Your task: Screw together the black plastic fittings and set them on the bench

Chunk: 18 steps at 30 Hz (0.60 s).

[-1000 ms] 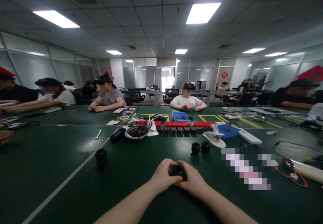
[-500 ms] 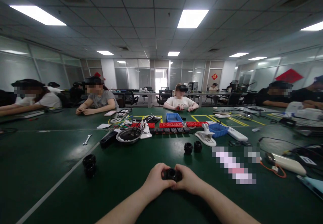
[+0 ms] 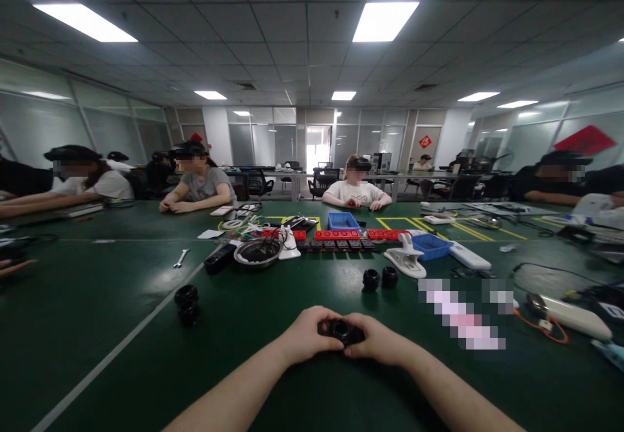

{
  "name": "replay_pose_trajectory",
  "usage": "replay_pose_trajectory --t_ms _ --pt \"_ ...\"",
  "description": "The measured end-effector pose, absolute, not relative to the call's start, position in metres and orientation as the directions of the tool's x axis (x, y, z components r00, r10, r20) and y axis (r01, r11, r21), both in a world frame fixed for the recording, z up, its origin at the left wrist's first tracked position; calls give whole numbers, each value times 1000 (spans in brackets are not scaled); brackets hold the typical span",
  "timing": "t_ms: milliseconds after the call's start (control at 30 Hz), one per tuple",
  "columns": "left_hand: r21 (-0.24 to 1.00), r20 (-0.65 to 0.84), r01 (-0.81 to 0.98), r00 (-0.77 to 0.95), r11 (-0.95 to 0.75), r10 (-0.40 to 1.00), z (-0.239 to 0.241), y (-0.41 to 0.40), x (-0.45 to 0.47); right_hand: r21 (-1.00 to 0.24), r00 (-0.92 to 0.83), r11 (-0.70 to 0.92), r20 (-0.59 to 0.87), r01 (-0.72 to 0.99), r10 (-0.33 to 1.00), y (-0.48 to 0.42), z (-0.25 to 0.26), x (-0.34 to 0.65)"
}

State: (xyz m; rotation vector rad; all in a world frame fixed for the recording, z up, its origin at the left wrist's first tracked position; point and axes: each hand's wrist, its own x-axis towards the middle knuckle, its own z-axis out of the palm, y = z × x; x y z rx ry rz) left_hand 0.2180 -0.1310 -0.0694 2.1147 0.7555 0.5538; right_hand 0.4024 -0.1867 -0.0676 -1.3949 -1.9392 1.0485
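Note:
My left hand (image 3: 308, 333) and my right hand (image 3: 377, 341) meet low in the middle of the view, just over the green table. Between them they grip a dark black fitting with a round hole (image 3: 340, 330), fingers curled round its sides and thumbs along the near edge. The fingertips behind it are partly hidden. Beyond my right hand stand two black ringed parts, one (image 3: 371, 280) beside the other (image 3: 389, 277). To the left, a pair of similar black parts (image 3: 187, 304) appears stacked or set closely together.
Past my hands lie a metal bowl (image 3: 257, 254) with cables, red strips (image 3: 336, 234), blue trays (image 3: 431, 246) and a white clip (image 3: 405, 258). A wrench (image 3: 181, 258) rests at the left. People sit round the table; a co-worker's hand (image 3: 17, 266) shows at the left edge.
The view has turned slightly, so everything sits a little differently in frame. My hands keep hold of the black fitting. A co-worker's hand has come into view at the left edge.

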Motion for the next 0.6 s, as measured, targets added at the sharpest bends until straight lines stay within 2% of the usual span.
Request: replay_pose_trajectory --t_ms 133,267,367,500,600 --pt "790 140 334 718 -514 682 -69 -133 218 -834 -317 125 -62 538 947 -183 -68 403" --pt "780 147 379 662 -497 735 -68 -140 222 -768 -251 121 -52 629 967 -180 -77 403" --pt "753 154 459 574 -472 804 -70 -148 227 -663 -150 121 13 739 989 -180 -83 397" --pt "701 198 542 475 -463 857 -74 -154 231 -421 -101 156 152 893 983 -183 -83 384" --pt "711 200 506 520 -488 831 -72 -152 229 -389 -110 167 163 906 980 -185 -81 381"
